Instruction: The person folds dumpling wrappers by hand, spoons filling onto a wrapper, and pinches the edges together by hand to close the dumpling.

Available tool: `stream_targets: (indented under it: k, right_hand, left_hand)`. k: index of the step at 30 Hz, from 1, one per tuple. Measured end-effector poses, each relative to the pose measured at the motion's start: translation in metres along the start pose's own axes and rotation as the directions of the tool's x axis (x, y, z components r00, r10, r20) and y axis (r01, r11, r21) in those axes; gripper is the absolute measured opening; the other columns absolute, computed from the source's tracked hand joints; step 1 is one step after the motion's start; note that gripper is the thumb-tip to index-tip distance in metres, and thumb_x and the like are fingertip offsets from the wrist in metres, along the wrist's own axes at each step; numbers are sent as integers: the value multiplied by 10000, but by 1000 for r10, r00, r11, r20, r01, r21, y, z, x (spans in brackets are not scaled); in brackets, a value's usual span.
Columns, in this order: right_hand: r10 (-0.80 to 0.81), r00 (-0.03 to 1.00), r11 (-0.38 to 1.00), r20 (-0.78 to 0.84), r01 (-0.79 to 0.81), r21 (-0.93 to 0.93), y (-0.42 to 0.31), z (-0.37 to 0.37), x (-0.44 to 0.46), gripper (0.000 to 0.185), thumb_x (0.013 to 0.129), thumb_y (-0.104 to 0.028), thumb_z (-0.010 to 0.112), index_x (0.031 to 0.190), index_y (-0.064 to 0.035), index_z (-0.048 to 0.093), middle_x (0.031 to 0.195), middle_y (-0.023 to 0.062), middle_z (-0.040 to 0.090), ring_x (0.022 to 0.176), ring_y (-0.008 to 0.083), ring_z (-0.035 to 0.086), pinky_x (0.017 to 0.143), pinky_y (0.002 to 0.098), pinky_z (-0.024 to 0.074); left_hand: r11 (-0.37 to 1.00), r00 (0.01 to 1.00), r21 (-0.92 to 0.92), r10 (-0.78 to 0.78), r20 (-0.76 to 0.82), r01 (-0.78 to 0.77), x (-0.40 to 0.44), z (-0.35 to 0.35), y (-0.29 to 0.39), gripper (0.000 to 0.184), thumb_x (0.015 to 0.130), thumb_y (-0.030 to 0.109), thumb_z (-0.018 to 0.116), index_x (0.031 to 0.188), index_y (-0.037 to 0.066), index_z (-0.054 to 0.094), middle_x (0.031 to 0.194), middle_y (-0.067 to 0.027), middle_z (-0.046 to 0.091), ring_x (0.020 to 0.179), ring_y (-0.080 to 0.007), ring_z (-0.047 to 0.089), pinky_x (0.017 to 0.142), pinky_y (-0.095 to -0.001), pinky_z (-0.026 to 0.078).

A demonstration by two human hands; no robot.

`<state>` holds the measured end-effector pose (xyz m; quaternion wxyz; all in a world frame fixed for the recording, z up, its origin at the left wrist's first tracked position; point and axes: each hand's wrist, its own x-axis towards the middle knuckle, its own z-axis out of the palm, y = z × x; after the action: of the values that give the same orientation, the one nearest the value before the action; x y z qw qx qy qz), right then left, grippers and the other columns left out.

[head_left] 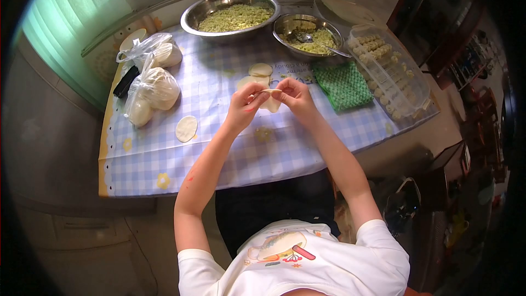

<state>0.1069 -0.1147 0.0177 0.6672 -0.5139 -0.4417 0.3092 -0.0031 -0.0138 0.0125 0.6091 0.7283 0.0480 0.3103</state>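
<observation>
Both hands meet over the middle of the checked tablecloth [219, 156]. My left hand [245, 103] and my right hand [295, 98] pinch the upper edge of a pale dough wrapper [270, 103] between thumbs and fingertips. The wrapper hangs down between them; whether it holds filling is hidden. Just beyond the hands lie more round wrappers [260, 69], partly overlapping. A single wrapper [187, 129] lies flat to the left of my left forearm.
At the back stand a large metal bowl [189, 22] and a smaller bowl [279, 37], both with green filling; a spoon [338, 51] rests in the smaller. A green cloth [345, 86] and a plastic box [419, 90] of dumplings are right, bagged dough [161, 89] left.
</observation>
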Motion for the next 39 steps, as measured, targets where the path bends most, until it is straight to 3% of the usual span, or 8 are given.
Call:
stream_targets:
  k: [3,6,12,18,27,33,36,39]
  right_hand:
    - [16,1000,987,-7,-15,162,-8,9,-1,140,678,-131,564,733,-22,495,678,12,507,653,56,465,588,179,377]
    - [72,987,996,146,-80,48,2,1,-1,149,689,-151,552,735,-21,497,692,20,508,679,63,465,606,185,373]
    - [4,999,999,45,-2,-53,5,1,0,120,688,-130,545,693,-18,503,641,12,512,591,62,465,541,186,374]
    - [-64,997,872,46,78,-483,-7,0,-1,91,661,-93,544,641,-12,509,577,-1,500,491,53,432,448,200,355]
    - [52,997,972,49,-39,-234,7,-2,-2,114,670,-138,552,648,-31,520,568,-4,492,485,59,423,444,202,350]
    - [-152,985,810,76,168,-561,-11,1,-2,94,653,-89,552,623,-19,496,563,30,487,497,77,430,434,213,334]
    - [-246,939,620,242,344,-705,-12,-1,1,102,638,-98,553,618,-18,494,551,51,492,466,107,437,419,231,335]
    - [-100,965,553,242,256,-793,-25,2,-2,117,643,-122,551,621,-20,497,551,49,499,467,127,451,431,232,349]
  left_hand:
    - [1000,994,-15,7,-105,-9,1,2,4,94,717,77,505,744,-12,491,662,-21,480,605,-64,446,508,-181,369]
    - [999,991,-44,16,-133,-22,1,-1,4,94,717,75,504,740,-15,489,663,-17,476,601,-64,441,514,-180,366]
    - [995,997,-100,-10,-80,2,2,-1,4,109,713,80,511,769,-10,484,703,-22,486,630,-69,456,541,-185,375]
    - [982,996,-178,-53,64,64,2,1,11,124,709,47,501,819,-6,480,723,-30,505,719,-85,469,614,-193,373]
    - [992,996,-121,12,-86,-23,2,-2,4,90,688,31,519,768,-7,503,691,-42,524,659,-86,488,579,-196,395]
    - [973,995,-216,-87,-39,76,4,4,18,130,674,39,544,790,-6,507,740,-36,514,691,-92,480,628,-201,379]
    - [975,986,152,153,68,-161,3,0,7,135,642,52,577,756,14,515,715,-34,517,689,-119,499,630,-233,398]
    - [998,997,31,61,56,-63,3,-4,-4,106,650,38,563,745,28,517,712,-36,518,682,-113,498,625,-225,398]
